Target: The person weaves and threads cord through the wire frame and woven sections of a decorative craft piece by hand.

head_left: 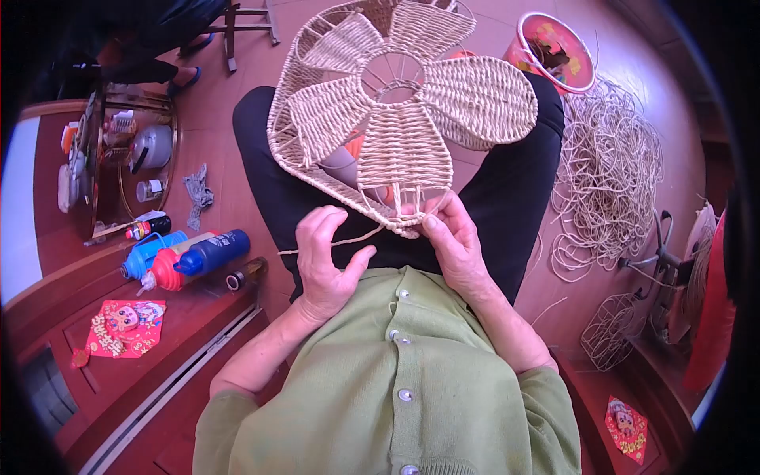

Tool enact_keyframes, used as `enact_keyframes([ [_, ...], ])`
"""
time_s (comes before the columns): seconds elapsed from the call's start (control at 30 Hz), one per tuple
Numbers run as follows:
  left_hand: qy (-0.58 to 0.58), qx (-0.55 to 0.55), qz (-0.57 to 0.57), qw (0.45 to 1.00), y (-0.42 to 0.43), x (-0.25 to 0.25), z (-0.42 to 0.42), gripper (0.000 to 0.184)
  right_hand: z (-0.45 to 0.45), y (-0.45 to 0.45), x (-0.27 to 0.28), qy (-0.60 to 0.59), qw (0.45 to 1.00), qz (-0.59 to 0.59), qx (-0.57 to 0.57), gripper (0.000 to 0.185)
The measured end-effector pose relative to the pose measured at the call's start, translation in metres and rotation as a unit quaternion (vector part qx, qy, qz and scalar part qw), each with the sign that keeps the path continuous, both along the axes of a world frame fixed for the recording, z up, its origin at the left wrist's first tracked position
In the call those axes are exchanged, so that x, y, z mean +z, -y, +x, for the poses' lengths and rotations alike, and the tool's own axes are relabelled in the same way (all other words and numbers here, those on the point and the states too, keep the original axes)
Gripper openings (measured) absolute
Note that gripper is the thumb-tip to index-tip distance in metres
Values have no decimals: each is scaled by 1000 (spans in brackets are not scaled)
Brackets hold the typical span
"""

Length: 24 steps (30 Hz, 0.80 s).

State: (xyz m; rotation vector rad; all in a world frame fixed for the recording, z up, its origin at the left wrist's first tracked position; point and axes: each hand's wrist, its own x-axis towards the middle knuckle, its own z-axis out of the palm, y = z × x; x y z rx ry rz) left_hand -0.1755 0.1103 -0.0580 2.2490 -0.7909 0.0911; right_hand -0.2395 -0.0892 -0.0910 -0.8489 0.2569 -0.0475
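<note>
Flower-shaped woven piece resting across the lap, petals fanning around a ring.
The right hand is pinching its near rim between thumb and fingers; the left hand is hovering half-open beside the loose strand.

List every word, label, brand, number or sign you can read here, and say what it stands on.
None can be read with certainty.
Blue bottle: pale marks, too small.
Dark bottle: label too blurred.
Clear jar: label too small.
Left red paper, right red paper: lettering too blurred.
</note>
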Motion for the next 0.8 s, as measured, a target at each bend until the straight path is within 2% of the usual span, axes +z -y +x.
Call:
enact_keyframes([
  [0.03, -64, 12, 22, 998, -6, -3, -4, 63, 1, 0, 1, 0, 1000, 16, -5, 9],
  [0.07, -126, 3, 65, 990, -5, 6, -6, 44, 1, 0, 0, 2, 1000, 15, 0, 9],
  [0.1, -97, -49, 69, 992, -6, 4, -4, 20, 0, 2, -2, -8, 1000, 15, 2, 11],
  [0.17, -207, -21, -17, 978, -8, 16, -11, 9, 1, 0, 0, -16, 1000, 13, 2, 13],
  [0.2, -227, -34, -58, 972, -11, 22, -11, 7, 2, -2, 5, -18, 1000, 12, -1, 17],
  [0.33, -302, -65, -48, 950, -18, 45, -14, 7, -3, -1, 6, -6, 1000, -3, 29, 31],
  [0.43, -326, -74, -51, 941, -21, 50, -7, 8, -4, -6, 0, 2, 1000, 13, 12, 36],
  [0.53, -362, -92, -33, 927, -23, 59, 6, 9, 2, -7, 1, -14, 1000, 17, 18, 31],
  [0.63, -106, -224, 26, 968, -4, 69, 46, 8, 1, -3, -5, -23, 999, 11, 49, 27],
  [0.67, -19, -271, 46, 961, 8, 69, 65, 10, 1, -1, -7, -21, 998, 13, 64, 26],
  [0.7, 61, -299, -1, 952, 27, 63, 83, 10, 1, -1, -6, -22, 998, 16, 65, 26],
  [0.73, 81, -325, 70, 940, 42, 70, 103, 8, 2, -1, -3, -23, 998, 17, 57, 26],
  [0.77, 78, -343, 82, 933, 55, 58, 122, 6, 3, -1, -1, -23, 998, 16, 49, 26],
  [0.8, -23, -341, 69, 937, 63, 45, 137, 8, 3, 0, -4, -23, 998, 14, 50, 26],
])
